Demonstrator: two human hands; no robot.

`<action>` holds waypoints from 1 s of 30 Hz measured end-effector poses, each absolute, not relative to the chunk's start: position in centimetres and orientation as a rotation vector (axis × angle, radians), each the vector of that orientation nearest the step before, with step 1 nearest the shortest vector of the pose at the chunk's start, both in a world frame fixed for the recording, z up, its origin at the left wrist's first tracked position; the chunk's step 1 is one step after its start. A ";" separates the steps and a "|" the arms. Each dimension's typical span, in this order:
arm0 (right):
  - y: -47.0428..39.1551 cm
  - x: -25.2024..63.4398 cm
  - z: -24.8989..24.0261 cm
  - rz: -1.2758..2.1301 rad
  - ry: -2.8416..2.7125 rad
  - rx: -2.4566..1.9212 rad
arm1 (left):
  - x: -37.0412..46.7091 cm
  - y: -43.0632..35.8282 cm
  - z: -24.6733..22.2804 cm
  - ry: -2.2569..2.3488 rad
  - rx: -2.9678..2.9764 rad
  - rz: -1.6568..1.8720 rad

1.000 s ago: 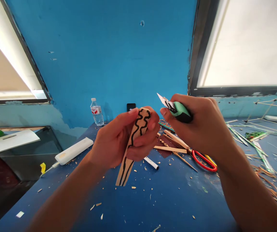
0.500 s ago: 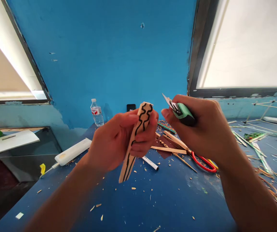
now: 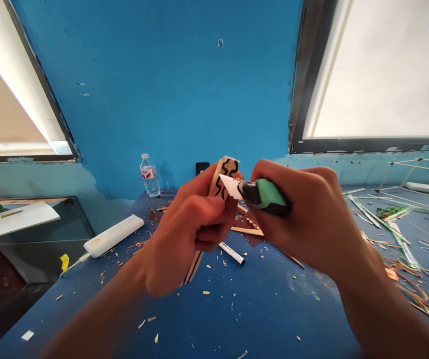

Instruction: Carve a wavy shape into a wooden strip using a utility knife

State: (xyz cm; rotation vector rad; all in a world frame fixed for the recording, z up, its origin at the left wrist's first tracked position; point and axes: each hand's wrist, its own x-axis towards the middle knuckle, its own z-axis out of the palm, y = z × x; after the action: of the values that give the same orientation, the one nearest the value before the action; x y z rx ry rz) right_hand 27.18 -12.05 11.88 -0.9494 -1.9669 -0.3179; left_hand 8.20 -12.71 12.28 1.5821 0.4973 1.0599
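Left hand (image 3: 188, 229) held over the blue tabletop (image 3: 266, 309), fingers curled round a flat, pale wooden strip (image 3: 230, 168) marked with wavy black lines — top end jutting above the thumb, lower end below the hand. Right hand (image 3: 304, 214) wrapped round a green-and-black utility knife (image 3: 270, 195), blade (image 3: 231, 186) pointing leftward across the strip — contact, I can't tell.

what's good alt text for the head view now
Left hand grips a wooden strip with wavy black lines; right hand holds a green-handled knife, blade over the strip, above a blue table scattered with wood chips.
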 end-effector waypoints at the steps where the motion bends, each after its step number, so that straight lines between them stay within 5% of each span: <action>1: -12.1 27.1 11.8 -0.335 -1.967 -0.962 | 8.2 -13.0 12.1 0.523 1.645 1.104; 20: -12.6 25.5 11.4 -0.523 -1.828 -1.237 | 9.2 -13.3 11.6 0.979 2.251 1.308; 30: -10.1 24.6 10.0 -0.770 -1.722 -1.337 | 9.9 -11.1 9.2 1.210 1.937 1.476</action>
State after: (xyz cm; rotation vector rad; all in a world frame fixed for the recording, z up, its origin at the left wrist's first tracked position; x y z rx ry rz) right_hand 24.57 -10.10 10.00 -1.3373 -1.7219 -0.7697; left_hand 9.94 -11.06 9.25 1.9366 1.2103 1.4763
